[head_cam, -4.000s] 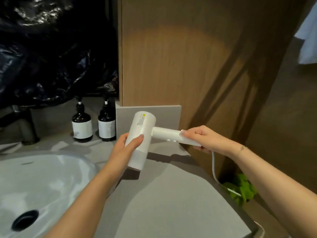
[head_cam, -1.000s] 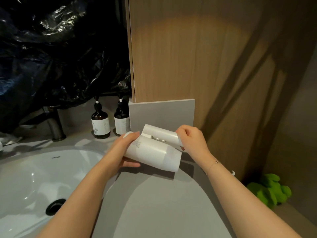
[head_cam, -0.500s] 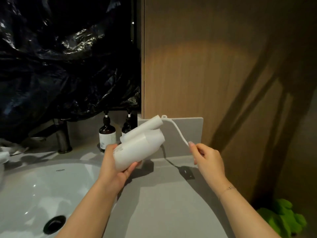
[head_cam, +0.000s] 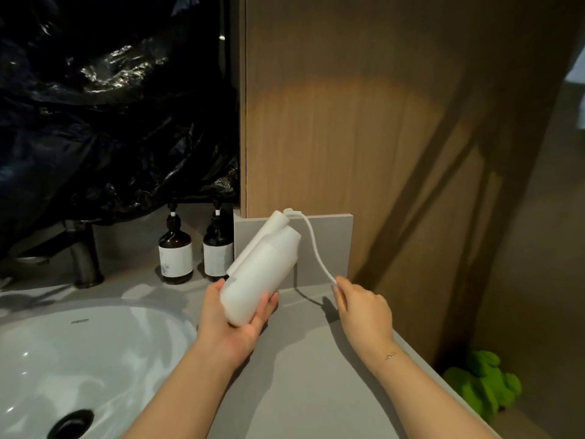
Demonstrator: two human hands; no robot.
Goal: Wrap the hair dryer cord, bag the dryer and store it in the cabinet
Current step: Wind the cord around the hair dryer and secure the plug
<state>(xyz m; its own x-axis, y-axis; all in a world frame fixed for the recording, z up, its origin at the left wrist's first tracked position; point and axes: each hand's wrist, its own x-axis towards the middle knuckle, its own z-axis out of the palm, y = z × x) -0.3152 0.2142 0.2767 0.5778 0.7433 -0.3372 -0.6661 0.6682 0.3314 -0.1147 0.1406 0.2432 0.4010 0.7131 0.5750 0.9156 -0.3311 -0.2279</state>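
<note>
Both hands unchanged, cord slightly lower

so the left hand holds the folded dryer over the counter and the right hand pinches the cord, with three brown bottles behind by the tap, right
Not quite: the head view shows two brown bottles, not three. The rest stands: the left hand holds the folded dryer over the counter, and the right hand pinches the cord.

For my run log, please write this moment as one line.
left hand: holds hair dryer | right hand: pinches cord | cord: not wrapped | bag: not visible
</note>
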